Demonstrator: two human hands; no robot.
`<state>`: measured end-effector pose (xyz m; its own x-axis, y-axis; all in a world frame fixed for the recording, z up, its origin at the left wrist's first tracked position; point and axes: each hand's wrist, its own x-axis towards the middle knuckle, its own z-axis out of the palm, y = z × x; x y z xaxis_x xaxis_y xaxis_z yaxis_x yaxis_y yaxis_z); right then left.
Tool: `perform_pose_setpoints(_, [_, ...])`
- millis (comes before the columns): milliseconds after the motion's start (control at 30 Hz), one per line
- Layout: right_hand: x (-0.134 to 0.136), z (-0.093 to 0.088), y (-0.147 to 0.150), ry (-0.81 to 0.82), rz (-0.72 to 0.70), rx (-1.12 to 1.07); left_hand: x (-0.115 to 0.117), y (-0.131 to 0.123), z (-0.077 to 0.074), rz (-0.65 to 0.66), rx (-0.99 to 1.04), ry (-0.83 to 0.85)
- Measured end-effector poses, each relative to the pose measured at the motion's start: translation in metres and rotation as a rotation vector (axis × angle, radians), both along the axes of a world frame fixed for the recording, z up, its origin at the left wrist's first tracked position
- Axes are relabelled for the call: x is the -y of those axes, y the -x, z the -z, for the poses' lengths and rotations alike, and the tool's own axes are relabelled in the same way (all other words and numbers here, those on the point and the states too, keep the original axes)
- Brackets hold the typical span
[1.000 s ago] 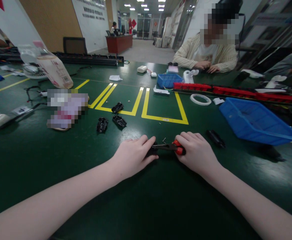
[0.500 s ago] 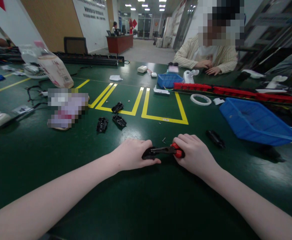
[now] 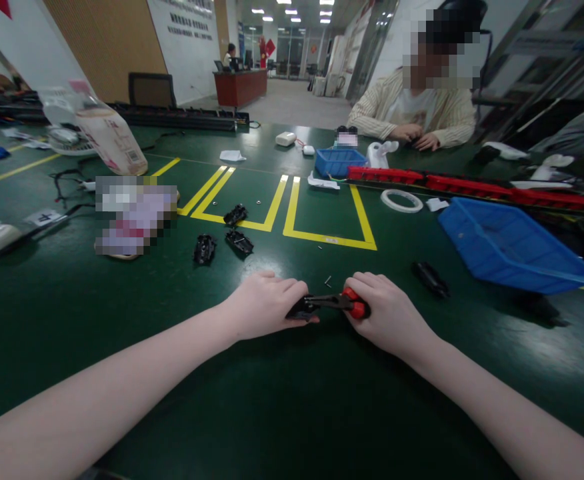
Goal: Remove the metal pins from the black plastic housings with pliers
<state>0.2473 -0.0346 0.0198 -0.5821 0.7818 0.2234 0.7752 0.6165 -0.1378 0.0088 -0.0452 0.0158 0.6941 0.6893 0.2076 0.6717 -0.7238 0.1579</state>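
My left hand [image 3: 267, 308] is closed around a small black plastic part [image 3: 302, 308], most of it hidden by the fingers. Red-handled pliers [image 3: 335, 302] sit in my right hand [image 3: 385, 310], which wraps round the grips. Their dark jaws point left and meet the black part; whether they pinch anything there is too small to tell. Two thin metal pins [image 3: 328, 281] lie on the green table just beyond the pliers. Farther off to the left rest three similar black parts [image 3: 239, 243].
At the right are a blue bin [image 3: 517, 243], a black cylindrical piece [image 3: 431, 279] and a roll of white tape [image 3: 401, 201]. A phone [image 3: 139, 223] and a leaning bottle [image 3: 112, 141] stand left. Across the table sits a person [image 3: 415, 110] near a long red strip [image 3: 472, 185].
My left hand has turned slightly, its thumb drawn in nearer the black part, and the part is tilted a little differently. The pliers stay against it.
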Motion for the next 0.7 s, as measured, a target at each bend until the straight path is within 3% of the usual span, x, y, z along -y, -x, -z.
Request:
perform_pose_setpoints(133, [-0.0002,0.0,-0.0006,0.004,0.0,0.01,-0.0008,0.0006,0.0008,0.014,-0.02,-0.041])
perform_pose_setpoints(367, [-0.0003,0.0002,-0.0043,-0.136,-0.008,0.101,-0.001,-0.0001,0.0013,0.017,-0.018,0.086])
perform_pose_setpoints(600, [-0.0039,0.0041,-0.004,-0.14,0.019,0.045,0.0065,-0.0045,-0.0032,-0.059,-0.095,-0.084])
perform_pose_setpoints(700, [-0.0062,0.007,-0.0053,-0.112,0.035,-0.036,0.0072,-0.0042,-0.0048,-0.071,-0.125,-0.059])
